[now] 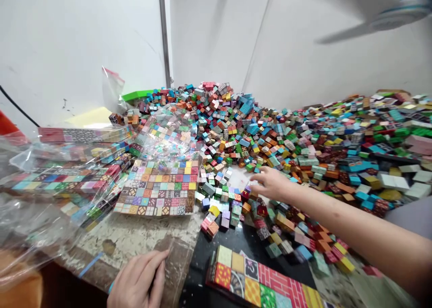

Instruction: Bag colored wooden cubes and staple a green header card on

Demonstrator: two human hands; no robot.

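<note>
My right hand [268,183] reaches into a heap of small colourful printed cubes [236,128]. Its fingers are somewhat apart over the loose cubes at a pale gap in the heap, with nothing plainly held. Low in the view, my left hand [139,278] rests by the table's front edge, fingers curled and pressed together. Whatever may lie inside them is hidden. To its right, a block of cubes in neat rows [267,292] lies on a black board [199,272], cut off by the lower edge of the view.
A square sheet of patterned cubes [162,189] lies left of centre, beside rows of cubes in clear plastic wrap [67,182]. More loose cubes [354,146] spread along the wall at right. Worn tabletop [111,236] shows in front. A fan [388,18] hangs upper right.
</note>
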